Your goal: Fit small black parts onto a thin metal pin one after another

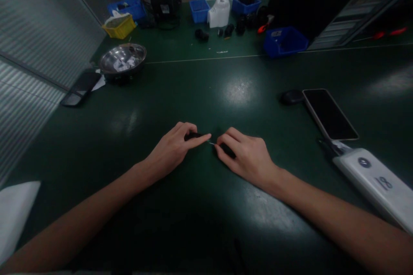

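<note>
My left hand [176, 144] rests low over the green table, its thumb and fingers closed around a small dark piece [193, 135]. The kind of that piece is hidden by the fingers. Facing it, my right hand [247, 152] is closed with fingertips pinched on a thin metal shaft [211, 143], which points left toward the left hand's outstretched fingertip. Something dark shows beneath the right palm, but I cannot tell whether it is a handle or shadow. Only a small gap separates the two hands.
A phone [329, 114], a black mouse-like object [292, 97] and a white device [380, 180] lie right. A metal bowl [106, 61] and dark tablet-like slab [80, 89] are left. Blue bins [285, 43], a yellow bin [121, 28] and a white housing [220, 13] stand at the back.
</note>
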Demonstrator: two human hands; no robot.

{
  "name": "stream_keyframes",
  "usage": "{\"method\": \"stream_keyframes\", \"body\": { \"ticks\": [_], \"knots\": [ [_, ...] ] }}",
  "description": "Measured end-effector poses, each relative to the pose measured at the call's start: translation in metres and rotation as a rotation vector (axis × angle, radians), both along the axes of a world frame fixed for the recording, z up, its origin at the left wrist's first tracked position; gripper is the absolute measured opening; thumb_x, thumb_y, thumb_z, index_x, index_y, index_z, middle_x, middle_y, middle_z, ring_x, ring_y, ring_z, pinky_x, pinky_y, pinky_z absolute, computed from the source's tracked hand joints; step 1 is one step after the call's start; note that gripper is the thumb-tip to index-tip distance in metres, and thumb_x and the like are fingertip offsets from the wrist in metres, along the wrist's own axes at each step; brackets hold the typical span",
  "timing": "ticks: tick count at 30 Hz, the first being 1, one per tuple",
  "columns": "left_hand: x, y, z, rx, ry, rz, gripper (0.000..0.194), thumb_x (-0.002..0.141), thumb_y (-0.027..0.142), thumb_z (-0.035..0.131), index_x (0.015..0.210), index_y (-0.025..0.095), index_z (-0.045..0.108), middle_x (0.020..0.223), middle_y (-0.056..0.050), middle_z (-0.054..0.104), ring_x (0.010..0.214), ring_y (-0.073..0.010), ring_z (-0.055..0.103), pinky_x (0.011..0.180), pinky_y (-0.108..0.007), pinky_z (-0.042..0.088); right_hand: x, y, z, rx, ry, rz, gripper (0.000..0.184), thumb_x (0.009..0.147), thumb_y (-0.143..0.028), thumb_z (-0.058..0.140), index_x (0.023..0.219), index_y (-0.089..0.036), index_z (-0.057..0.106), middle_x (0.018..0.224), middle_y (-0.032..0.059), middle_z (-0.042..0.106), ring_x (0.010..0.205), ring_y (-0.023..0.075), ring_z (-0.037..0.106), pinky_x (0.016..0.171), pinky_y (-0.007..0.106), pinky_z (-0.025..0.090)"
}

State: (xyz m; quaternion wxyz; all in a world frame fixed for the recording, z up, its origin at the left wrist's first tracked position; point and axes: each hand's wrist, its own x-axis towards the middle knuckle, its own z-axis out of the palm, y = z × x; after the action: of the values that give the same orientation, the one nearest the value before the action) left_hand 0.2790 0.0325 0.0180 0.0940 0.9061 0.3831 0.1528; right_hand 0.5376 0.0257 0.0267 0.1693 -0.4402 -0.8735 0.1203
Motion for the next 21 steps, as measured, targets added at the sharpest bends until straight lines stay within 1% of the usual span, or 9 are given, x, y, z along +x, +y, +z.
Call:
{"method": "stream_keyframes", "body": {
  "ticks": [3,5,7,9,10,13,17,19,21],
  "knots": [
    [0.001,0.001,0.002,-0.024,-0.005,0.022,0.062,0.098,0.004,0.043,0.153,0.032,0.043,0.123,-0.010,0.057,0.107,-0.0230,0.055,0.090,-0.040,0.054,0.000,-0.001,0.000,-0.004,-0.021,0.012,0.025,0.104,-0.034,0.045,0.100,-0.020,0.066,0.098,0.0028,0.063,0.070,0.0111,0.054,0.057,0.026,0.033],
    [-0.002,0.003,0.005,-0.058,-0.051,0.055,0.057,0.100,0.010,0.046,0.154,0.026,0.041,0.123,-0.011,0.060,0.108,-0.0239,0.057,0.093,-0.042,0.053,0.001,-0.001,0.000,-0.008,-0.025,0.010,0.025,0.104,-0.035,0.045,0.100,-0.021,0.065,0.098,0.0027,0.064,0.069,0.0110,0.054,0.056,0.026,0.032],
    [-0.006,0.007,0.008,-0.102,-0.112,0.056,0.045,0.101,0.016,0.049,0.146,0.022,0.050,0.124,-0.011,0.061,0.111,-0.0237,0.058,0.096,-0.042,0.053,0.000,-0.001,0.000,-0.007,-0.032,0.005,0.025,0.104,-0.035,0.045,0.101,-0.021,0.065,0.099,0.0026,0.064,0.070,0.0113,0.054,0.056,0.026,0.032],
    [-0.011,0.010,0.010,-0.141,-0.162,0.016,0.033,0.101,0.018,0.052,0.133,0.020,0.060,0.122,-0.010,0.063,0.111,-0.0222,0.059,0.096,-0.040,0.053,0.000,-0.002,0.000,-0.009,-0.038,0.002,0.025,0.104,-0.036,0.045,0.101,-0.022,0.065,0.099,0.0021,0.064,0.071,0.0116,0.055,0.056,0.027,0.032],
    [-0.012,0.010,0.011,-0.159,-0.180,-0.007,0.030,0.101,0.018,0.053,0.129,0.020,0.062,0.121,-0.010,0.063,0.110,-0.0214,0.060,0.096,-0.038,0.053,-0.001,-0.002,0.000,-0.010,-0.040,-0.003,0.025,0.104,-0.036,0.045,0.101,-0.022,0.065,0.099,0.0019,0.064,0.071,0.0117,0.055,0.056,0.027,0.032],
    [-0.007,0.008,0.011,-0.170,-0.223,-0.054,0.029,0.099,0.019,0.057,0.127,0.022,0.064,0.122,-0.009,0.064,0.113,-0.0214,0.060,0.097,-0.039,0.053,-0.002,-0.001,0.000,-0.002,-0.025,-0.067,0.024,0.103,-0.037,0.047,0.099,-0.022,0.066,0.097,0.0013,0.064,0.070,0.0119,0.056,0.056,0.027,0.031],
    [0.011,-0.001,0.007,-0.141,-0.213,-0.050,0.030,0.100,0.020,0.056,0.130,0.021,0.063,0.139,-0.010,0.060,0.129,-0.0234,0.054,0.110,-0.045,0.048,-0.002,0.000,0.000,0.020,0.006,-0.196,0.023,0.101,-0.038,0.051,0.095,-0.022,0.066,0.095,0.0005,0.064,0.071,0.0126,0.058,0.057,0.027,0.032],
    [0.019,-0.004,0.005,-0.143,-0.198,-0.029,0.033,0.102,0.020,0.053,0.133,0.020,0.060,0.140,-0.009,0.060,0.131,-0.0217,0.054,0.113,-0.045,0.046,-0.002,0.000,0.000,0.020,0.009,-0.217,0.022,0.100,-0.039,0.053,0.093,-0.023,0.067,0.095,0.0004,0.065,0.071,0.0129,0.058,0.057,0.028,0.033],
    [0.022,-0.004,0.003,-0.143,-0.192,-0.019,0.033,0.102,0.020,0.052,0.135,0.018,0.058,0.137,-0.008,0.063,0.127,-0.0202,0.056,0.112,-0.043,0.047,-0.002,0.001,0.000,0.013,0.013,-0.216,0.022,0.100,-0.039,0.053,0.094,-0.023,0.067,0.095,0.0001,0.065,0.071,0.0129,0.058,0.057,0.028,0.032]
  ]
}}
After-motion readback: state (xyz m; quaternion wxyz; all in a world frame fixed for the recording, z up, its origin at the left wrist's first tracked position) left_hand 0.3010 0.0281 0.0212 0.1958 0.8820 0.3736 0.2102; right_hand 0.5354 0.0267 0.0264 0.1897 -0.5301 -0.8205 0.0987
